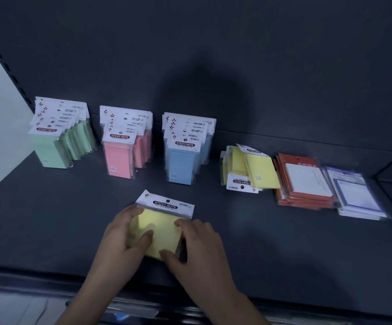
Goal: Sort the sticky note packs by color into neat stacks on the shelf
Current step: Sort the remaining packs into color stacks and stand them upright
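A single head-worn view is given, aimed forward and down onto the dark shelf [49,231] from close above its front edge; the back panel [213,55] is faced, with wide-angle curving at the borders.

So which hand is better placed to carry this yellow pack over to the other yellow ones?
Probably the right hand: it already grips the yellow pack on its right edge, and the yellow pile lies to the right. The left hand would have to cross over.

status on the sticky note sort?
Done: green, pink and blue rows stand sorted. In hand: both hands, left and right, press a yellow pack on the shelf. Left: yellow pile is still jumbled.
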The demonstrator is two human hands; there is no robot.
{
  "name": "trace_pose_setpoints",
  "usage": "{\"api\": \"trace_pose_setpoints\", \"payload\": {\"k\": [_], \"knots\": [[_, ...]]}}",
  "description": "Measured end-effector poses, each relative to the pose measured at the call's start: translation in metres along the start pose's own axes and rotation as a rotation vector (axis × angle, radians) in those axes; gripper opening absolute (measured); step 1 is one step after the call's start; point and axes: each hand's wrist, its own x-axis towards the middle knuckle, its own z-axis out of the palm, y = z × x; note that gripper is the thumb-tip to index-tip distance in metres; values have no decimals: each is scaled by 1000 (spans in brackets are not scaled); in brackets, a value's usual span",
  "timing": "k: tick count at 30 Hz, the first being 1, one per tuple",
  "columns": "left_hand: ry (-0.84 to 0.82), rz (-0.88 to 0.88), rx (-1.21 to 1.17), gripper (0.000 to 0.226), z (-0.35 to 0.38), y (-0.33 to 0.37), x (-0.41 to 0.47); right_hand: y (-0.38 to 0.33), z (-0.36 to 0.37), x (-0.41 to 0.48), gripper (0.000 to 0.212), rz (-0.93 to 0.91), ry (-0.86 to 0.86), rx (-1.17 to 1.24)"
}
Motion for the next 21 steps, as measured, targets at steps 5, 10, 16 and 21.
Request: {"api": "trace_pose_setpoints", "payload": {"k": [5,10,16,21], "knots": [[-1,2,14,33,-1,3,0,5,2,3,56,-81,-27,-60],[0,-13,34,29,3,3,2,22,-1,18,34,-179,0,-67],[52,-16,250,41,15,11,8,35,-18,23,35,-247,-108,24],[-68,294,282,55,47,61,31,68,-67,43,33,31,246,233]]}}
